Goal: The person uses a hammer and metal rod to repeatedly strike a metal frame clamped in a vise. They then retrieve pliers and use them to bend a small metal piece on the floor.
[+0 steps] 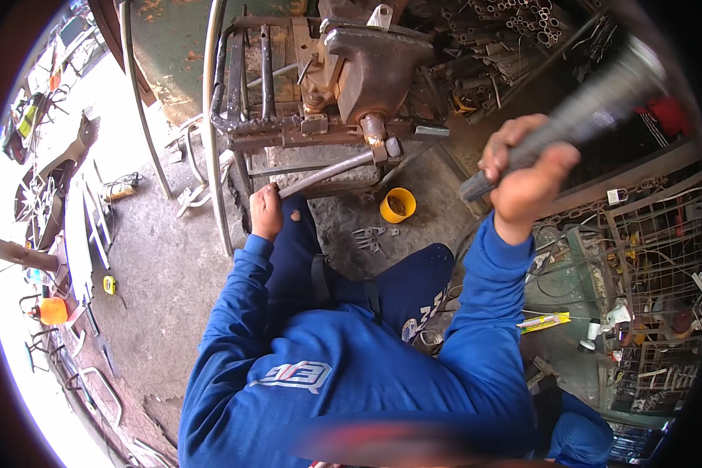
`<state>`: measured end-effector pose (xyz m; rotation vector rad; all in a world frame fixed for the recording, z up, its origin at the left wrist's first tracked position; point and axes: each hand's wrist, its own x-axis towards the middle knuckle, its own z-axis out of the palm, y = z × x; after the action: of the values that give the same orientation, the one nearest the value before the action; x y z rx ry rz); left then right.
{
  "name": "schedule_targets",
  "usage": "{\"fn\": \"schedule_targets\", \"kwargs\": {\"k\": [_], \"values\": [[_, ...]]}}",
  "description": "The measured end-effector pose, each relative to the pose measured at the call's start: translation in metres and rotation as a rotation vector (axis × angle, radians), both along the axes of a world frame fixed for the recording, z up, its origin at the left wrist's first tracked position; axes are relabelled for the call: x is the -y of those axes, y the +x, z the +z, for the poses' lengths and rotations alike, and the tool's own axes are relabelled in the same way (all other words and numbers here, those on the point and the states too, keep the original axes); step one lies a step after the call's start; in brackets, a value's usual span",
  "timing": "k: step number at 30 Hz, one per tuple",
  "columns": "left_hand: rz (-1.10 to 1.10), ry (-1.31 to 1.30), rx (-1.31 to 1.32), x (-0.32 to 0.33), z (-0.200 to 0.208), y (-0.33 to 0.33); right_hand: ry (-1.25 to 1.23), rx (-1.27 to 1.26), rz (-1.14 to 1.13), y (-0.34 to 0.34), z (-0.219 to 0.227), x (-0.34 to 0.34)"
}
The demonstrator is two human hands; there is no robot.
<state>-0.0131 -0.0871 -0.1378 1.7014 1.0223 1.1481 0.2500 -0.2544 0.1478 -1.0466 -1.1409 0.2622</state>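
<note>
The left hand [266, 212], in front of the vise [382, 78] and to its left, has its fingers wrapped around a metal bar [331, 169] that runs to the vise's screw [374, 127]. The right hand [529, 178], raised to the right of the vise, has its fingers closed around a gray tool [593, 101], blurred. A yellow bucket [409, 200] stands on the floor [179, 296] in front of the vise.

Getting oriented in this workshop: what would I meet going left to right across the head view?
Orange object, yellow tape measure, left grip on a metal bar, yellow bucket, right grip around a blurred metal piece, wire rack.
</note>
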Motion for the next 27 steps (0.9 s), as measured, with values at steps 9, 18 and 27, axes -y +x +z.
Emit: {"fn": "schedule_targets", "kwargs": {"k": [9, 18, 27], "values": [[-0.038, 0.078, 0.016, 0.003, -0.003, -0.001, -0.482, -0.033, -0.102, 0.003, -0.037, -0.050], [-0.091, 0.072, -0.007, 0.003, 0.007, -0.003, 0.153, -0.069, -0.005, -0.022, 0.020, -0.013], [-0.065, 0.110, -0.028, 0.005, 0.009, -0.001, -0.282, -0.089, -0.139, -0.004, -0.021, -0.038]]}}
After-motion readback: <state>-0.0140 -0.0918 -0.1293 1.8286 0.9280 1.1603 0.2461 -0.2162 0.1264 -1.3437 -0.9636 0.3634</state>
